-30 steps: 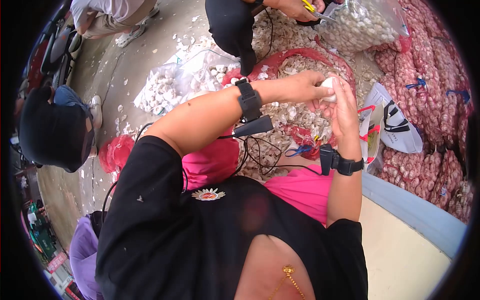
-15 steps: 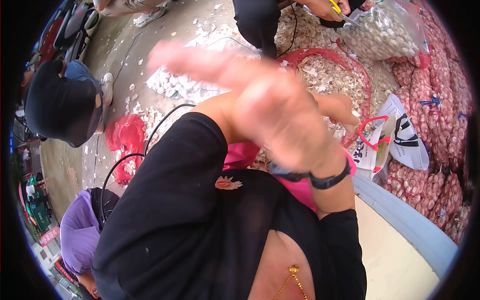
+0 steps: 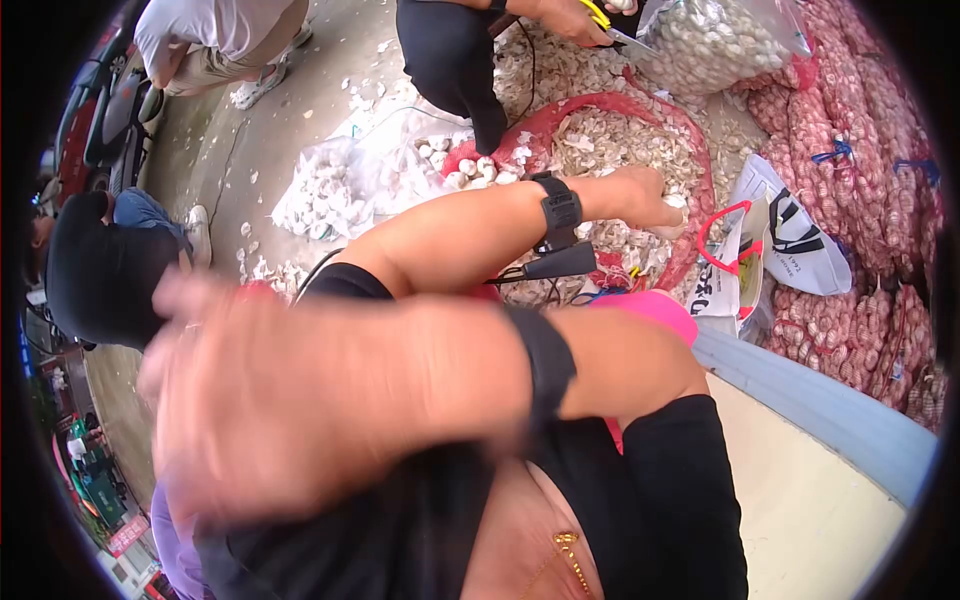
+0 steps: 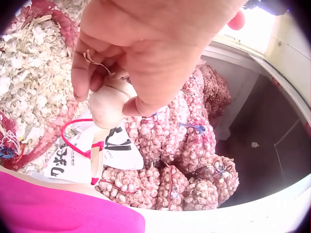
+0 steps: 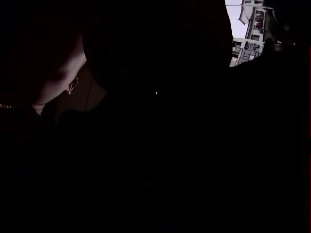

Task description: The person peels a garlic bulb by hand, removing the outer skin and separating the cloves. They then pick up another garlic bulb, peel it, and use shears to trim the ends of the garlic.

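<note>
My left hand (image 3: 640, 198) reaches out over the heap of garlic skins (image 3: 620, 145). It pinches a whitish garlic bulb (image 4: 108, 108) between thumb and fingers, its dry, stringy stem pointing up into the palm in the left wrist view. Close to the head camera, my right hand (image 3: 330, 390) is a large blur across the chest and the left upper arm. Its fingers point left, and nothing shows in it. The right wrist view is almost wholly dark.
A white bag with red handles (image 3: 790, 230) stands right of the skins, beside stacked net sacks of garlic (image 3: 850, 120). Cleaned bulbs lie in a clear plastic bag (image 3: 325, 190). Opposite, another person's hand (image 3: 575, 22) holds yellow-handled scissors (image 3: 625, 38). Other people are at the left.
My right hand has left the bulb, swung up towards the camera and across to the left. The left hand keeps the bulb over the skins.
</note>
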Available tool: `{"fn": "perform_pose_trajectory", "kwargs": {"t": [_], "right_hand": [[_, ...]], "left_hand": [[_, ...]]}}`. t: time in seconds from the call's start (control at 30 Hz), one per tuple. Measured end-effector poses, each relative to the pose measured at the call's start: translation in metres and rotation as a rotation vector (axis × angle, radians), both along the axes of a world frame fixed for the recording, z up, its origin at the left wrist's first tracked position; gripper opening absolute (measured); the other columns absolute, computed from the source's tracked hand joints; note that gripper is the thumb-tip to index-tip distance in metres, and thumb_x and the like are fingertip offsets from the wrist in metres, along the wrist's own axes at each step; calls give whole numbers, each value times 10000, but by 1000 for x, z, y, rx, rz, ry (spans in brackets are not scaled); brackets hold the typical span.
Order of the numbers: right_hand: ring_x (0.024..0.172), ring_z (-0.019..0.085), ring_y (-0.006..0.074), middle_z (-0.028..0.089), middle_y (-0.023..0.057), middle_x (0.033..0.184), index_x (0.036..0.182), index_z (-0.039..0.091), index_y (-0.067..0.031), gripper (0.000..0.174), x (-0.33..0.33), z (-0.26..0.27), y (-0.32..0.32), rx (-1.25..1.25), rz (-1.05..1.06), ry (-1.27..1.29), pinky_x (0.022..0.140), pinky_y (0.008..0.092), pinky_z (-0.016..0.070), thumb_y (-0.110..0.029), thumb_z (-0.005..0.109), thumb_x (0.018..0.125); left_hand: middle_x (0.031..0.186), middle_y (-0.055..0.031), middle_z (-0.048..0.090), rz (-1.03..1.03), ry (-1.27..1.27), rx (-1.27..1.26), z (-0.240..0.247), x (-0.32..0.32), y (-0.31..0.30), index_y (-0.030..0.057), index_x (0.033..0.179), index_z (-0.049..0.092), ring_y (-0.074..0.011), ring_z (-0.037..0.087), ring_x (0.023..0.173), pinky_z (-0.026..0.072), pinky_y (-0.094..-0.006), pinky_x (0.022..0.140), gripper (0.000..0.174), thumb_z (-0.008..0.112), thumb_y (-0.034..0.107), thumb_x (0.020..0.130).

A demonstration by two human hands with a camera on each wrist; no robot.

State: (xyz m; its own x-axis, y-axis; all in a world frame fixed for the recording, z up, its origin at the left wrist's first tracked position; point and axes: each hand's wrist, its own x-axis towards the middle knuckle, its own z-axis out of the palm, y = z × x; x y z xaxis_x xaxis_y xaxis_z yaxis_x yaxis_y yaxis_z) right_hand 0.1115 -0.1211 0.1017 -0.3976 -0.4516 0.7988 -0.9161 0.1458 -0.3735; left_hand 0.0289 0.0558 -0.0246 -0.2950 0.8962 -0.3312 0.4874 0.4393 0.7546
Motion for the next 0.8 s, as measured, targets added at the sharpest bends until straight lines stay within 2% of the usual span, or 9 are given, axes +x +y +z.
{"fn": "perform_pose_trajectory", "kwargs": {"t": [0.07, 0.13, 0.27, 0.37, 0.43, 0.57, 0.7, 0.73, 0.8], "right_hand": [[933, 646, 242, 669, 76, 780, 852, 689, -137, 144, -106, -100, 38, 849, -891, 131, 897, 470, 453, -94, 587, 760], [986, 659, 294, 696, 167, 957, 1006, 715, -78, 208, -123, -25, 97, 1120, -740, -692, 842, 444, 517, -189, 628, 853], [899, 672, 354, 693, 186, 922, 941, 717, -26, 206, -123, -28, 98, 1144, -844, -746, 792, 408, 545, -176, 637, 825], [832, 684, 318, 680, 182, 807, 754, 687, -21, 106, -66, -4, 38, 484, -35, -154, 708, 404, 551, -84, 625, 695], [803, 669, 367, 669, 194, 778, 750, 658, 5, 107, -40, 29, -38, 127, 249, -461, 723, 424, 546, -76, 613, 698], [794, 683, 326, 692, 127, 803, 765, 674, -19, 123, 5, 90, -71, -245, 311, -564, 771, 439, 529, -125, 621, 735], [867, 630, 197, 683, 37, 844, 880, 717, -122, 171, -53, 45, -10, 622, -465, 312, 909, 438, 413, -183, 640, 740], [967, 564, 180, 615, 60, 883, 851, 641, -98, 106, -72, 1, -1, 1251, -931, 361, 904, 315, 413, -140, 585, 771], [938, 644, 192, 688, 29, 824, 826, 741, -162, 125, -82, 25, 22, 1218, -952, 58, 868, 325, 433, -165, 677, 718]], "left_hand": [[873, -229, 687, 62, -4, 35, -11, 4, 3, -5, 804, 724, -366, 674, 802, 519, -430, 796, 502, 625, 476, 697], [874, -230, 687, 121, -26, 15, -24, 12, 6, -3, 806, 724, -366, 674, 802, 520, -432, 793, 497, 627, 472, 696], [878, -231, 687, 204, -55, -26, -46, 42, 14, 4, 815, 725, -367, 673, 802, 522, -440, 781, 476, 634, 455, 692], [863, -226, 688, 48, 33, 46, -44, 46, 26, 0, 842, 720, -369, 671, 825, 526, -443, 770, 493, 643, 466, 702], [848, -221, 689, -109, 113, 126, -33, 50, 31, -8, 865, 715, -370, 669, 849, 528, -442, 765, 520, 648, 485, 714], [832, -221, 685, -35, 94, 223, -30, 56, 26, 2, 825, 720, -374, 668, 831, 529, -434, 765, 490, 658, 473, 705], [824, -216, 685, 6, 83, 166, -31, 59, 19, 1, 823, 719, -369, 669, 831, 528, -429, 764, 484, 656, 465, 704], [824, -216, 685, 12, 77, 163, -31, 61, 19, 1, 823, 719, -369, 669, 831, 528, -429, 764, 484, 656, 465, 704], [824, -214, 686, 7, 92, 170, -30, 62, 18, 2, 824, 720, -368, 669, 831, 527, -429, 762, 483, 657, 466, 705]]}}
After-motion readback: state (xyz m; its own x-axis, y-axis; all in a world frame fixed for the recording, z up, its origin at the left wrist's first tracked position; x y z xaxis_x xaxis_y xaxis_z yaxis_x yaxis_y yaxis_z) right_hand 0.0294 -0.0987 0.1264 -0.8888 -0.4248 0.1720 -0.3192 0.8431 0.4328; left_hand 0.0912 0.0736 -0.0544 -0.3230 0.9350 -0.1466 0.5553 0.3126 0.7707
